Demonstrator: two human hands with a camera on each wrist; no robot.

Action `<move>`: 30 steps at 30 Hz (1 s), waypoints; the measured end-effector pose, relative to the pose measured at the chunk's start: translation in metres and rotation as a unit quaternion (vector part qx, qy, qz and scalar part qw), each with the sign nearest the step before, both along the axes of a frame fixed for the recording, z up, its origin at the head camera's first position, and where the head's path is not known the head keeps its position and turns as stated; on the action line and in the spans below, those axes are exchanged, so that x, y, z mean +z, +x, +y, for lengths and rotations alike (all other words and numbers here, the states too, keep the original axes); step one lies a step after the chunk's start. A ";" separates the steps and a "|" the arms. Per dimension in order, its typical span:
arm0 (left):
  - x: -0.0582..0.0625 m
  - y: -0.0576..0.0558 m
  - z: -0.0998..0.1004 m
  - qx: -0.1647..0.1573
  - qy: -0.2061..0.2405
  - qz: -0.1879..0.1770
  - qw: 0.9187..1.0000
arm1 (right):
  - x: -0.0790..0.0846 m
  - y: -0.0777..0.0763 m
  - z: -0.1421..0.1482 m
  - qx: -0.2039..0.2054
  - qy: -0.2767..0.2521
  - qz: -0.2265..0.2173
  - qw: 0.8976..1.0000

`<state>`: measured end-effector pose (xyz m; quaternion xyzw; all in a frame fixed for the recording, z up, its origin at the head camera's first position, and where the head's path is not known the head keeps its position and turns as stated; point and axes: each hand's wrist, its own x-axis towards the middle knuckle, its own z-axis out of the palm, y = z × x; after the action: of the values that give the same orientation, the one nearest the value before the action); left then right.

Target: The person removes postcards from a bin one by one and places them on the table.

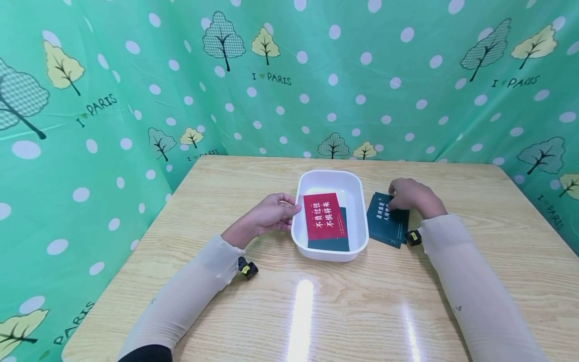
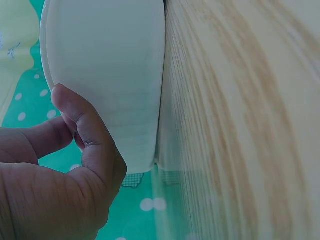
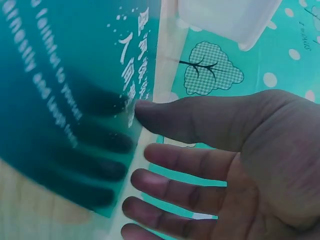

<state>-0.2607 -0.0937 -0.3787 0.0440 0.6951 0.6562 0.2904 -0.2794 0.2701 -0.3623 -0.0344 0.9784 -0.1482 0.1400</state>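
A white plastic tub (image 1: 332,256) stands on the table. In it lies a red card (image 1: 322,234) with white Chinese characters, over a dark green card (image 1: 327,245). My left hand (image 1: 273,213) holds the tub's left side, the thumb at the rim, as the left wrist view of the tub (image 2: 110,60) shows. To the right of the tub, dark green cards (image 1: 384,231) with white lettering overlap on the table. Over their far right edge is my right hand (image 1: 411,196). In the right wrist view its thumb (image 3: 185,120) touches the glossy card (image 3: 75,125), and the straight fingers (image 3: 185,160) are at its edge.
The wooden table (image 1: 253,311) carries bright light reflections near the front. Behind and to the left hangs a green curtain (image 1: 316,100) with white dots and trees. A small black and yellow device (image 1: 247,269) is on the left wrist, a similar device (image 1: 413,238) on the right.
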 end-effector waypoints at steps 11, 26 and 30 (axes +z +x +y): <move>-0.001 0.001 -0.001 -0.003 0.000 0.003 1.000 | 0.016 0.008 -0.030 0.020 -0.016 0.128 0.991; -0.003 0.000 -0.001 -0.003 0.010 0.009 1.000 | 0.023 0.031 -0.086 0.164 -0.027 0.196 0.966; -0.003 0.000 -0.001 -0.004 0.014 0.009 1.000 | 0.022 0.039 -0.099 0.189 -0.018 0.168 0.967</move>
<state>-0.2608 -0.0949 -0.3817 0.0569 0.6884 0.6641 0.2862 -0.2408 0.1707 -0.3407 -0.2453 0.9608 -0.1288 -0.0013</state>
